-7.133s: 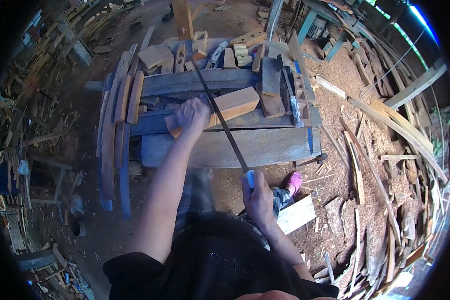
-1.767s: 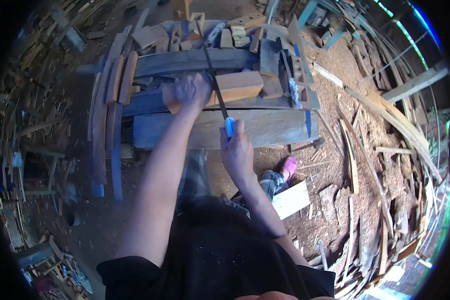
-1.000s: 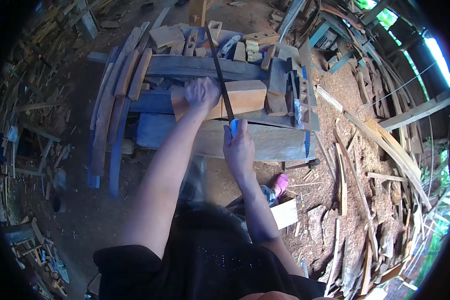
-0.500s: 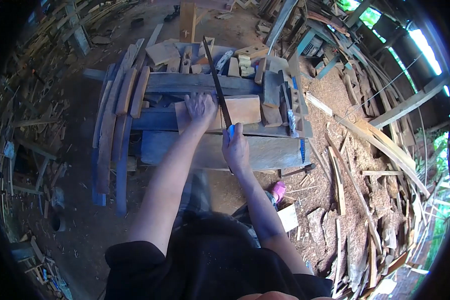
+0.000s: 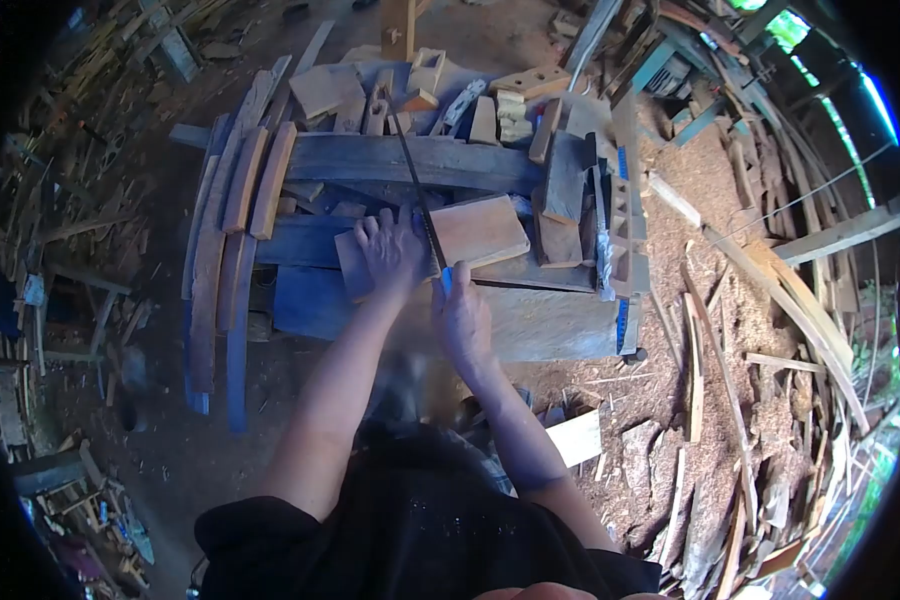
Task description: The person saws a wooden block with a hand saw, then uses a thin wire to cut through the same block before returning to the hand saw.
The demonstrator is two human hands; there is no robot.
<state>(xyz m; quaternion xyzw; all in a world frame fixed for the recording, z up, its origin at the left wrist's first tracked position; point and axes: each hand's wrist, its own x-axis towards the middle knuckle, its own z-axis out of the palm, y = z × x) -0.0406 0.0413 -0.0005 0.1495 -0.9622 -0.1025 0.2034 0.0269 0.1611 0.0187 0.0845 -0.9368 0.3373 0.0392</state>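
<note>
A rough plank workbench (image 5: 530,320) is filling the middle of the view, its top crowded with offcuts. Curved wooden slats (image 5: 232,230) are lying stacked along its edge at nine o'clock, and a cluster of small blocks (image 5: 500,105) is sitting toward twelve o'clock. Sawdust and long wood strips (image 5: 730,330) are covering the ground at three o'clock.

Near the bench's centre a pale wooden board (image 5: 475,232) is lying flat across the darker planks, slightly tilted, with its lighter end pointing toward three o'clock. The left hand (image 5: 390,250) is pressing down on the board's nine-o'clock end, fingers spread apart and flat on the wood, palm bearing on it rather than wrapping round it.

A handsaw (image 5: 415,190) is crossing the board just beside the left hand, its thin dark blade running from the near edge of the board up toward twelve o'clock, over the grey plank behind. The right hand (image 5: 462,320) is sitting at six o'clock from the board, clamped round the saw's blue handle (image 5: 446,279), of which only a small piece is showing above the knuckles. Both forearms are reaching up from the bottom of the view, the hands lying just beside one another at the board's near edge.
</note>
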